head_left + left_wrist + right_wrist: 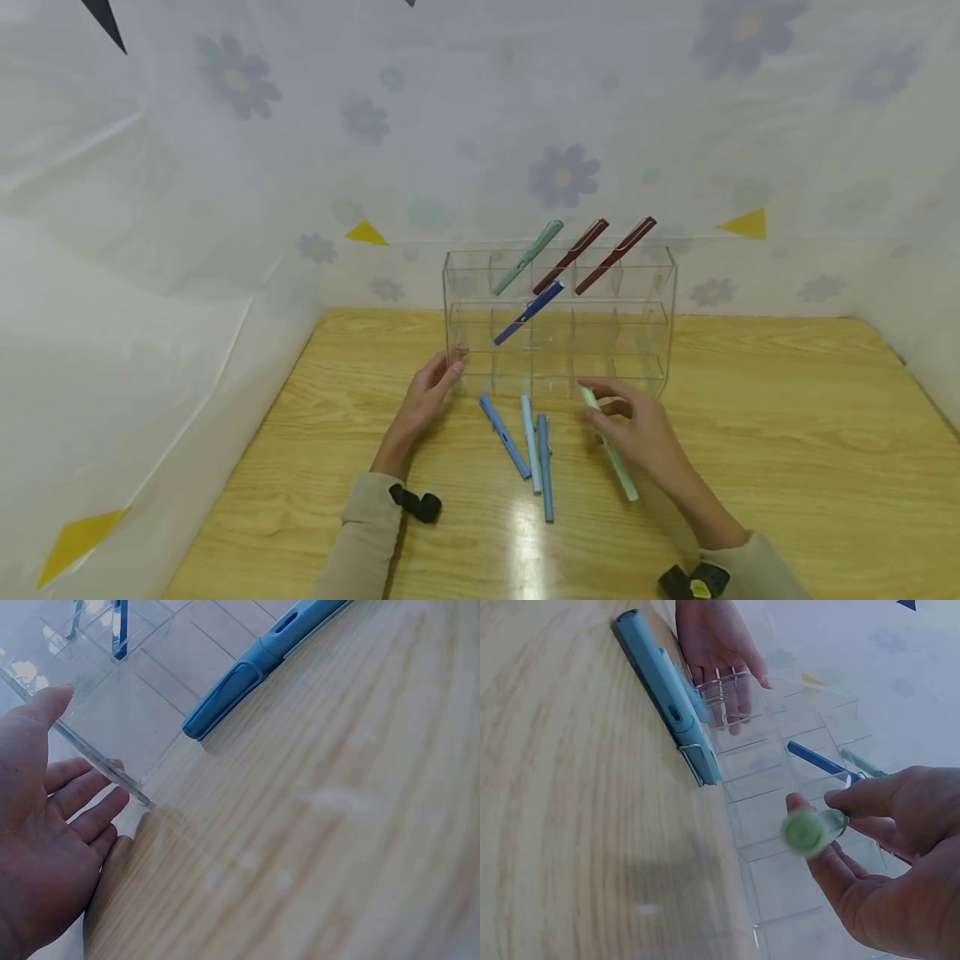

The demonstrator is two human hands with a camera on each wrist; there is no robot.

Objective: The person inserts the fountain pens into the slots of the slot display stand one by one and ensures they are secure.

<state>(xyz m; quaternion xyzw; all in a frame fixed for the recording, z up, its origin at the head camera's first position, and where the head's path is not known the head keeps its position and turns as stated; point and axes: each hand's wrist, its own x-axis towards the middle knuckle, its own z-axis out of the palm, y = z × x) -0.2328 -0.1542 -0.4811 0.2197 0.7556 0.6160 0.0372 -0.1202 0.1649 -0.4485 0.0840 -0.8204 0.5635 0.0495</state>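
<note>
A clear acrylic pen rack with rows of compartments stands on the table. My right hand pinches a pale green pen between thumb and fingers, before the rack's lower right part. In the right wrist view the pen's round green end faces the camera. My left hand rests at the rack's left side, its fingers relaxed along the side edge and thumb up at the front. A mint green pen and two dark red pens lean in the top row; a dark blue pen leans in the row below.
Three pens lie on the wooden table in front of the rack: a blue pen, a light blue pen and a grey-blue pen. Behind the table hangs a flower-patterned sheet, which also runs along both sides.
</note>
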